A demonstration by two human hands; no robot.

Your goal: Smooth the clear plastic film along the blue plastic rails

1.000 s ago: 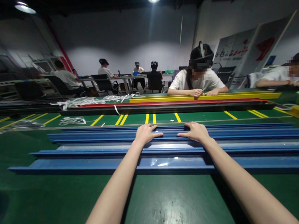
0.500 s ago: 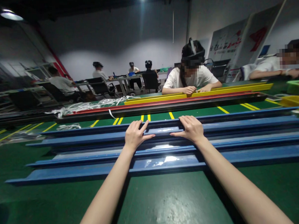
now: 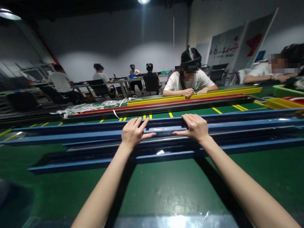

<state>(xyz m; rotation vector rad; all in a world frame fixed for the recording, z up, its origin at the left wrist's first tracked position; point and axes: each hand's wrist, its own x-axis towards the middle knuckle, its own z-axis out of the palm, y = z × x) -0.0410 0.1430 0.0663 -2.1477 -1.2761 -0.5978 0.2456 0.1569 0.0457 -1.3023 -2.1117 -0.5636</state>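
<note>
A long blue U-shaped channel profile [image 3: 162, 129] lies crosswise in front of me, with both my hands on it. My left hand [image 3: 134, 132] has its fingers over the far edge and its thumb along the near edge. To the right, my right hand [image 3: 196, 127] grips the same profile in a mirrored way, thumb pointing inward. Between the hands a short stretch of the profile shows. Closer to me lies another blue channel profile [image 3: 165, 156], below and partly beside the held one. My forearms cover parts of both.
The green table [image 3: 164, 186] has a shiny strip [image 3: 178, 224] at its near edge. Beyond are black profiles [image 3: 147, 111], a red strip [image 3: 166, 102], a yellow profile [image 3: 231, 92] and white straps [image 3: 92, 107]. A co-worker [image 3: 190, 79] leans opposite. Bins [image 3: 281, 103] stand right.
The held profile has shifted left and away against the nearer one, its left end now reaching further left. Both hands keep their hold. The view has turned slightly, showing more bins at right.
</note>
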